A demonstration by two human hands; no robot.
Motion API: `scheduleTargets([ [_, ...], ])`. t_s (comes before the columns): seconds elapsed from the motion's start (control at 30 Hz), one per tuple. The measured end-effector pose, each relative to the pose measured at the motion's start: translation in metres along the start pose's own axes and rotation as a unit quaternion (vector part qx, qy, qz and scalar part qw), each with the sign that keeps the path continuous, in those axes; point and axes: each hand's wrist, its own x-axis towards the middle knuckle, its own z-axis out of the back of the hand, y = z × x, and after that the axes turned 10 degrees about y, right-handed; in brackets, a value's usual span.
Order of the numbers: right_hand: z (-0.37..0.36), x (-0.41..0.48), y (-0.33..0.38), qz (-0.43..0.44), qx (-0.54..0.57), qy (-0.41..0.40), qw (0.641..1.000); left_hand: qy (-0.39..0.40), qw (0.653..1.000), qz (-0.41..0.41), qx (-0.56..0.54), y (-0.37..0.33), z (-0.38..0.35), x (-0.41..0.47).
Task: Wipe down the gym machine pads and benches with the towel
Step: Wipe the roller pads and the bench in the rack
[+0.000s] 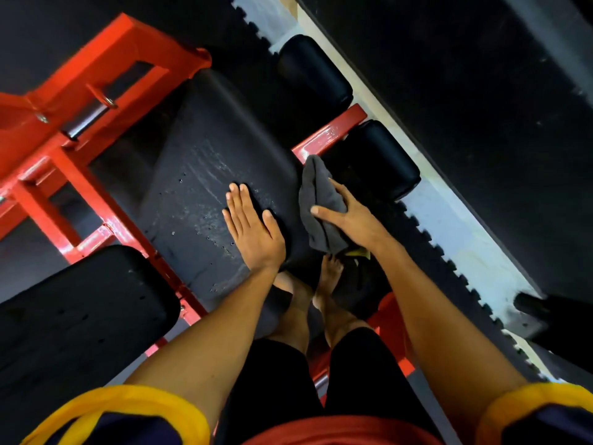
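Dark rubber floor mats (pixel 481 91) surround a red frame (pixel 48 139). The left hand (pixel 253 226) lies flat, fingers straight, on the sloped black pad (pixel 205 175). The right hand (pixel 349 216) grips a bunched grey towel (pixel 317 194) at the pad's right edge, beside a roller (pixel 382 159); the towel's lower end is hidden behind the wrist. A bench (pixel 73 309) is cut off lower left

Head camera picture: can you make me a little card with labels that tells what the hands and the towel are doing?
left hand: flat, fingers straight, resting on the big black pad
right hand: grips the grey towel
grey towel: bunched up at the big black pad's right edge, beside a roller pad
big black pad: shiny specks and streaks on top
frame: red metal, around the pads
not sure: whether the towel is pressing on the pad's edge
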Motion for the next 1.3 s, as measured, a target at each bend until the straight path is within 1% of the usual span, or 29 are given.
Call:
scheduleTargets([
  [0.07,0.010,0.013,0.016,-0.032,0.007,0.049,0.998,0.001,1.000,0.001,-0.002,-0.001,0.000,0.000],
  [0.13,0.011,0.018,0.023,-0.029,-0.018,0.059,0.998,-0.002,1.000,0.000,0.001,0.000,-0.001,-0.001],
  [0.17,0.007,0.014,0.024,-0.022,-0.032,0.043,0.998,-0.006,1.000,0.001,0.000,0.000,-0.001,0.000],
  [0.23,-0.006,-0.003,0.012,0.013,-0.091,-0.021,0.996,-0.012,1.000,-0.002,0.003,0.001,-0.003,0.000],
  [0.3,-0.028,-0.024,-0.009,0.064,-0.187,-0.094,0.976,-0.011,1.000,-0.010,0.011,0.002,-0.003,-0.001],
  [0.33,-0.041,-0.033,-0.019,0.082,-0.209,-0.124,0.966,-0.009,1.000,-0.012,0.014,0.003,-0.002,-0.001],
  [0.37,-0.053,-0.041,-0.029,0.089,-0.209,-0.147,0.963,-0.006,1.000,-0.012,0.017,0.003,-0.002,-0.002],
  [0.43,-0.068,-0.047,-0.040,0.090,-0.150,-0.177,0.969,-0.005,1.000,-0.012,0.023,0.002,-0.003,-0.002],
  [0.5,-0.067,-0.041,-0.041,0.075,-0.042,-0.188,0.978,0.004,0.999,-0.013,0.036,0.001,-0.002,-0.001],
  [0.53,-0.060,-0.035,-0.037,0.066,0.019,-0.180,0.981,0.009,0.999,-0.019,0.047,0.002,-0.001,-0.001],
  [0.57,-0.054,-0.028,-0.034,0.059,0.079,-0.175,0.980,0.027,0.997,-0.041,0.062,0.006,0.002,0.000],
  [0.63,-0.040,-0.017,-0.030,0.049,0.138,-0.165,0.975,0.067,0.987,-0.106,0.098,0.021,0.010,0.001],
  [0.7,-0.036,-0.011,-0.025,0.033,0.159,-0.152,0.975,0.093,0.978,-0.148,0.115,0.032,0.017,0.006],
  [0.77,-0.047,-0.011,-0.024,0.021,0.177,-0.192,0.965,0.104,0.974,-0.166,0.118,0.036,0.021,0.009],
  [0.8,-0.058,-0.013,-0.024,0.022,0.189,-0.232,0.954,0.112,0.971,-0.175,0.116,0.038,0.023,0.010],
  [0.87,-0.081,-0.013,-0.022,0.026,0.215,-0.327,0.920,0.123,0.965,-0.203,0.112,0.043,0.027,0.017],
  [0.93,-0.112,-0.014,-0.018,0.052,0.238,-0.422,0.873,0.129,0.953,-0.248,0.116,0.056,0.033,0.028],
  [1.0,-0.146,-0.013,-0.011,0.089,0.238,-0.492,0.833,0.133,0.940,-0.290,0.122,0.067,0.038,0.038],
  [1.07,-0.188,-0.008,-0.004,0.083,0.208,-0.557,0.800,0.136,0.931,-0.315,0.122,0.073,0.038,0.043],
  [1.1,-0.209,-0.004,-0.002,0.076,0.199,-0.575,0.790,0.131,0.931,-0.317,0.121,0.074,0.037,0.043],
  [1.13,-0.230,0.001,0.000,0.068,0.202,-0.581,0.785,0.126,0.932,-0.317,0.121,0.074,0.037,0.042],
  [1.2,-0.257,0.008,0.003,0.061,0.228,-0.562,0.793,0.119,0.934,-0.315,0.124,0.075,0.036,0.042],
  [1.23,-0.261,0.010,0.003,0.065,0.237,-0.552,0.797,0.120,0.933,-0.317,0.121,0.075,0.037,0.043],
  [1.3,-0.249,0.011,0.000,0.071,0.214,-0.547,0.806,0.121,0.931,-0.324,0.115,0.076,0.037,0.043],
])
